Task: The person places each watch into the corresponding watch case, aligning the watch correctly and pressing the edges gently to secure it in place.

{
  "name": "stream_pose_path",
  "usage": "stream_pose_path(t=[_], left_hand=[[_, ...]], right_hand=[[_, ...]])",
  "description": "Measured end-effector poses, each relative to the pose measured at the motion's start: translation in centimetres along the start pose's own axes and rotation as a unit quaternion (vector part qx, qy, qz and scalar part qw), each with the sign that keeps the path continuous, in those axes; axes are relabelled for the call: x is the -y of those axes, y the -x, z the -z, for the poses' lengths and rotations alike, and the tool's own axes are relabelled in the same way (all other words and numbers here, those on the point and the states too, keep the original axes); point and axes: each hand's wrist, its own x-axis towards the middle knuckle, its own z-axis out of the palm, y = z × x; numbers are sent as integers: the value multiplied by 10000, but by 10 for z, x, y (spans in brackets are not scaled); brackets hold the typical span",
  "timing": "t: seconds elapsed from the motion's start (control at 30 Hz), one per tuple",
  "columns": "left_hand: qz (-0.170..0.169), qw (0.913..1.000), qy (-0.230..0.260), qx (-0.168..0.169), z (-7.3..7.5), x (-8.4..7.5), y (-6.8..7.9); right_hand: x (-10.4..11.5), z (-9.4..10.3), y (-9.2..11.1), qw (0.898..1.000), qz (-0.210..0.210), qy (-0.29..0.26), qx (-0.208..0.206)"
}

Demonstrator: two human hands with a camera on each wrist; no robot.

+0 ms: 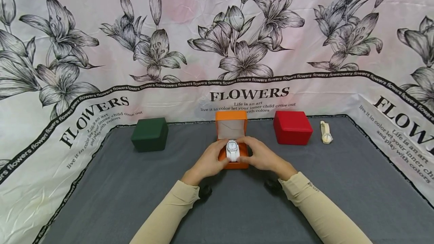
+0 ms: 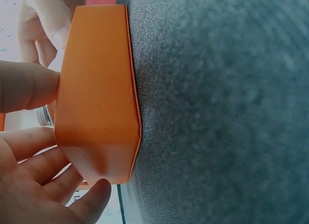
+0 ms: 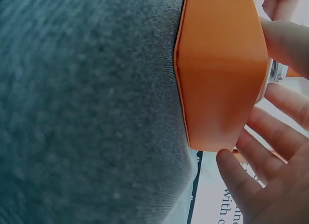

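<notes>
A white wristwatch [image 1: 232, 148] with a round dial sits in the open orange watch box [image 1: 236, 165], whose lid [image 1: 231, 125] stands up at the back. From the left side, my left hand [image 1: 211, 160] holds the watch, its thumb and index finger reaching over the box rim. My right hand [image 1: 264, 156] grips it likewise from the right. In the left wrist view, the other fingers [image 2: 43, 166] spread beside the box wall. The right wrist view shows the fingers [image 3: 263, 132] alongside the opposite wall. Both fingertip contacts inside the box are partly hidden.
A closed green box [image 1: 150, 134] stands to the left and a closed red box [image 1: 293, 128] to the right. Beside the red one lies a gold-coloured wristwatch [image 1: 326, 132]. The grey cloth [image 1: 237, 214] meets a flower-printed backdrop [image 1: 190, 63] behind.
</notes>
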Motion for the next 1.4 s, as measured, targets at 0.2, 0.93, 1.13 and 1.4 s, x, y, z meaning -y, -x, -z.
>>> stream_pose_path(t=[0.2, 0.93, 1.13, 1.4], left_hand=[[57, 10000, 42, -37, 0, -2, 1], [1502, 9881, 342, -51, 5, 0, 13], [1590, 9843, 769, 14, 4, 3, 14], [1839, 9755, 1204, 32, 4, 5, 13]], right_hand=[[2, 2, -1, 9999, -107, 80, 57], [7, 31, -23, 9801, -816, -826, -1610], [6, 38, -38, 9878, -814, -440, -1250], [8, 46, -44, 9904, -798, -147, -1121]])
